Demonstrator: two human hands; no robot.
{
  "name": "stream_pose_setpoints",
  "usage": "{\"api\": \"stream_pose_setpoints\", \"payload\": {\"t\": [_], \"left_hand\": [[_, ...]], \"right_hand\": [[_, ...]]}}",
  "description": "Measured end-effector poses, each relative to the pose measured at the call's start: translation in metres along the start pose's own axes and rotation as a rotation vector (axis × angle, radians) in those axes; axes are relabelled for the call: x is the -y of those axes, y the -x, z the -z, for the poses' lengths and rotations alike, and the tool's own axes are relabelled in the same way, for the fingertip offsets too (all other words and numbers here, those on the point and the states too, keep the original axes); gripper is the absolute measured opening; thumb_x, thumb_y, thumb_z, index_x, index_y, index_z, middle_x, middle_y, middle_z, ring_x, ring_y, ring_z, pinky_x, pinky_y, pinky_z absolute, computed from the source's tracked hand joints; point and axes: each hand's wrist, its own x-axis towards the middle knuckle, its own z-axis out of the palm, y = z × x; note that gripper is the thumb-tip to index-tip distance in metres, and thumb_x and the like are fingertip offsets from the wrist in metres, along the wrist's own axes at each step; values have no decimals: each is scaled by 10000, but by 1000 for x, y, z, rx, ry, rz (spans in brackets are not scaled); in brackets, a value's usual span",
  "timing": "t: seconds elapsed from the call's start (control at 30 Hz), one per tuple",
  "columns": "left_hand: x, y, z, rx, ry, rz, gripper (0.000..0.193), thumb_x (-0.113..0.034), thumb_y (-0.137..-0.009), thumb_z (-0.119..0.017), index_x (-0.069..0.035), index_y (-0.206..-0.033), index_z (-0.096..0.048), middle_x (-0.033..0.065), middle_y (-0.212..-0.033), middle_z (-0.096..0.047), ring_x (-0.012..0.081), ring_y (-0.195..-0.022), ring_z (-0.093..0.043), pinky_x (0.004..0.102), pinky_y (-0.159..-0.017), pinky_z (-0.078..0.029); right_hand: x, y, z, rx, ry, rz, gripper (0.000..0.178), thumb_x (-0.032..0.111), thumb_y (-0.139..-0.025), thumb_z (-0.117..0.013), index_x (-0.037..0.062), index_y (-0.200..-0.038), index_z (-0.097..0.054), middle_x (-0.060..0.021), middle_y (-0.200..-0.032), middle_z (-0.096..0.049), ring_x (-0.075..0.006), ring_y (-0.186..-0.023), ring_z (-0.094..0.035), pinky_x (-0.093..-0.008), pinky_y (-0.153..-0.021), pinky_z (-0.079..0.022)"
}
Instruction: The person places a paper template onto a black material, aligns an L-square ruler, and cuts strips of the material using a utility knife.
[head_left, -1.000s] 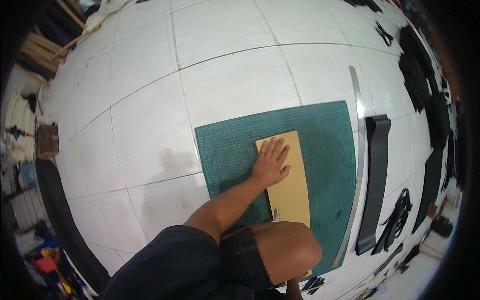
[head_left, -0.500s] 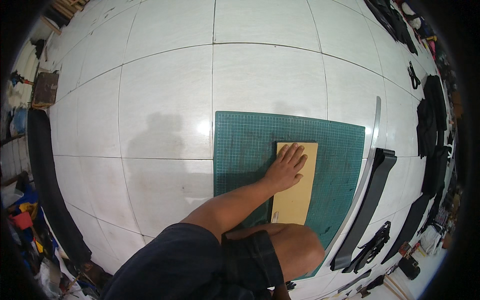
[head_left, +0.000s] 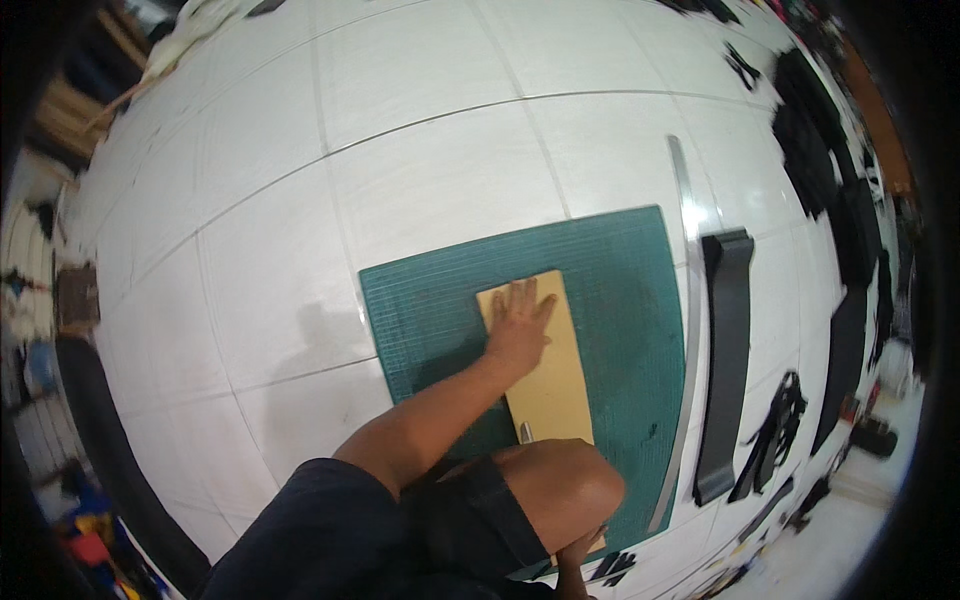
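My left hand (head_left: 517, 330) lies flat, fingers spread, on the upper part of a long tan board (head_left: 562, 385). Dark material shows along the board's left edge. Under the board is a green cutting mat (head_left: 630, 300) with a grid. A small pale, metallic-looking tip (head_left: 526, 432) lies on the board just above my bent knee; the rest of it is hidden by the leg. My right hand (head_left: 578, 548) is low beside the knee, near the board's near end. Its fingers are mostly hidden and blurred, so what it holds cannot be made out.
A long metal ruler (head_left: 692, 300) lies along the mat's right side. Beyond it are a folded dark grey strip (head_left: 724, 370), black straps (head_left: 775, 440) and black scissors (head_left: 742, 66). Black fabric pieces (head_left: 855, 235) line the far right. A black roll (head_left: 115, 460) lies at left.
The view has turned and shifted, so mat and board appear tilted and farther left. My left hand stays pressed on the board. My right hand now shows more beside the knee.
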Motion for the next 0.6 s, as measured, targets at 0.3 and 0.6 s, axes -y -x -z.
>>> {"api": "stream_pose_setpoints", "payload": {"t": [0.3, 0.6], "left_hand": [[5, 4, 16, 116, -196, 73, 734, -375, -907, -698, -147, -1537, -399, 193, -1638, -216, 459, -1461, -270, 609, -1175, -258], [33, -9, -28, -363, -140, -18, 535, -286, -948, -628, -44, -1406, -495, 208, -1396, -495, 410, -1240, -471, 542, -1057, -360]], "right_hand": [[74, 10, 30, -181, -497, -320, 975, 390, -838, -790, 4, -1556, -255, -374, -1571, -178, -521, -1467, -211, -566, -1181, -262], [55, 17, 28, -443, -312, -549, 835, 365, -755, -849, -15, -1400, -480, -317, -1395, -502, -480, -1299, -482, -513, -1086, -397]]}}
